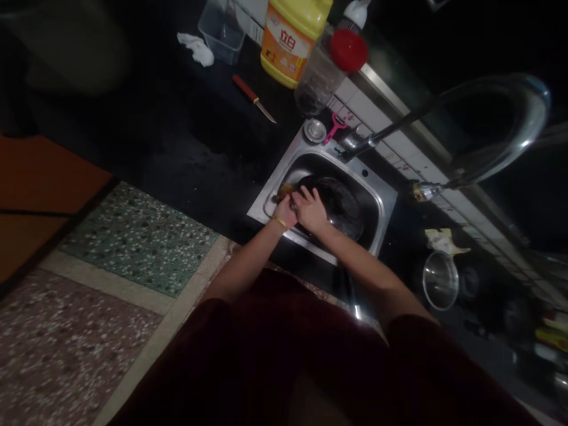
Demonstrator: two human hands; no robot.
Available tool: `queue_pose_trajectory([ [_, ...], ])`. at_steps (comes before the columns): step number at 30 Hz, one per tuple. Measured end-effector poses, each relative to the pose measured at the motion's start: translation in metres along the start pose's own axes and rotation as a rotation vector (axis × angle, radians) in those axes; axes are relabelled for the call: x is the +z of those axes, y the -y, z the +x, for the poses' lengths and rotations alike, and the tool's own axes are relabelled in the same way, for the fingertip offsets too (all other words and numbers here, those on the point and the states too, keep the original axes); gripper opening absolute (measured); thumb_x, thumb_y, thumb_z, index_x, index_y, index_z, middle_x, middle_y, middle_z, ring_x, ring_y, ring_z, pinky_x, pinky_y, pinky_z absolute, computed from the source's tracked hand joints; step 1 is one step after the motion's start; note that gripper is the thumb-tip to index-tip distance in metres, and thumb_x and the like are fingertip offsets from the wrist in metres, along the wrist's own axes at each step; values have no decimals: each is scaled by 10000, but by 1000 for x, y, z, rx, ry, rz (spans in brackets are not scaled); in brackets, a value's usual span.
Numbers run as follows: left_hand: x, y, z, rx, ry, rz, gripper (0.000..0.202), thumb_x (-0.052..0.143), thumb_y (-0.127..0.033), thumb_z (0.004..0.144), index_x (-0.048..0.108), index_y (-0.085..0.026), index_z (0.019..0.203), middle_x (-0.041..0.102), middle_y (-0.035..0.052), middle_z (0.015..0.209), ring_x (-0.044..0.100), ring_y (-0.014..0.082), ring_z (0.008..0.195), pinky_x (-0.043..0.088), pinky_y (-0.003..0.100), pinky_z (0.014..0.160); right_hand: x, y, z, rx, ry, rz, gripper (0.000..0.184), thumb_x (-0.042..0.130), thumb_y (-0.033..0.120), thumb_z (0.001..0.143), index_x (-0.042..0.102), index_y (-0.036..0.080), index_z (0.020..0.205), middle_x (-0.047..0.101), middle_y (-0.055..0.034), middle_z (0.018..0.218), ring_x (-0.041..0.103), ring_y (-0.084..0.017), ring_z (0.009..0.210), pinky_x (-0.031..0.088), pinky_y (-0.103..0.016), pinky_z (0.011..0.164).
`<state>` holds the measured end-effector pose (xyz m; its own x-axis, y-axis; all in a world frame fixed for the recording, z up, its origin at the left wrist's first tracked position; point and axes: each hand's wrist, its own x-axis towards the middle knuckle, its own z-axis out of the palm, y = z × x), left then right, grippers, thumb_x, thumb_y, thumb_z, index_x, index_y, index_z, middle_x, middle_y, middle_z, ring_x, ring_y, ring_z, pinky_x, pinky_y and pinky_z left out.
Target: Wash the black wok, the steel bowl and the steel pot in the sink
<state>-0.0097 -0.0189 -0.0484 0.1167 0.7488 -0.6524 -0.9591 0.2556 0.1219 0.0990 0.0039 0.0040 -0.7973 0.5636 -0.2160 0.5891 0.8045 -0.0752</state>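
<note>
Head view: the left hand (286,214) and right hand (311,212) are together at a brownish item (285,190) inside the sink (388,204); whether either grips it, I cannot tell. Working low should keep drips contained.

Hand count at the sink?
2. The left hand, with a yellow band at its wrist, and the right hand close beside it, both over the sink. No others show, though dark areas could hide some.

We've a blk ctr (190,136) w/ wht wad (198,51), clr tub (224,36), knife (252,98), yel. jug (287,47), red-lid jar (317,80) & bowl (440,281) on it; steel sink (284,158) inset, drk item (344,204) inside.
</note>
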Motion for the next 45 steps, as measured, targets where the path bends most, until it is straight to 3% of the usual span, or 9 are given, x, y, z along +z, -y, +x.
queue_pose_trajectory([
  [7,0,0,-4,-168,84,-16,540,264,-523,941,613,-121,1030,693,124,820,671,225,791,512,330,705,-3,-14,-74,-33,85,25,542,366,105,886,443,264,1398,447,-42,1450,210,-249,1434,112,-585,1143],
  [12,-3,-1,-4,-122,94,13,500,248,-505,948,607,-163,1003,688,101,831,667,218,821,500,343,749,-10,-11,3,60,-13,69,480,391,151,894,501,230,1355,500,-77,1406,201,-287,1430,21,-627,1132],
  [15,-5,-4,-4,-153,117,59,537,257,-574,922,603,-165,953,689,112,849,670,224,811,495,350,736,-21,-26,14,103,-28,26,490,406,165,882,502,250,1355,480,-66,1425,235,-303,1415,51,-640,1121],
  [22,1,12,-4,-86,49,125,179,494,-332,886,562,-177,829,658,35,701,641,154,653,472,289,720,-24,-69,-36,361,-164,47,523,251,180,910,450,158,1394,405,-134,1469,365,-267,1355,316,-512,1079],
  [26,6,20,-2,-3,-56,118,104,568,-246,837,495,-206,776,589,-35,609,600,124,559,467,261,665,-8,-46,-86,172,-83,-86,499,345,227,912,456,254,1398,337,-71,1518,204,-299,1428,222,-561,1111],
  [30,9,22,-1,-3,-92,148,130,542,-216,861,465,-206,757,563,-52,601,579,103,529,469,245,646,1,-32,-133,112,83,-120,502,403,183,887,501,316,1360,428,-69,1463,307,-293,1388,216,-562,1110],
  [37,11,29,-2,30,-143,219,87,544,-217,869,496,-199,798,534,-63,546,540,80,464,458,207,580,-18,-27,-20,197,-93,109,456,368,231,918,503,165,1348,407,-102,1475,219,-278,1419,92,-540,1150],
  [42,12,31,-2,30,-161,214,93,537,-185,855,483,-195,780,518,-68,534,546,85,473,471,223,595,-18,-26,-73,219,-58,65,476,303,255,949,446,192,1399,353,-78,1509,193,-263,1433,160,-502,1145],
  [45,13,32,0,27,-152,223,105,510,-170,865,477,-191,767,531,-59,543,567,92,505,475,223,600,-19,-39,-58,218,-67,10,480,310,281,949,451,171,1395,359,-98,1503,232,-286,1415,177,-514,1136],
])
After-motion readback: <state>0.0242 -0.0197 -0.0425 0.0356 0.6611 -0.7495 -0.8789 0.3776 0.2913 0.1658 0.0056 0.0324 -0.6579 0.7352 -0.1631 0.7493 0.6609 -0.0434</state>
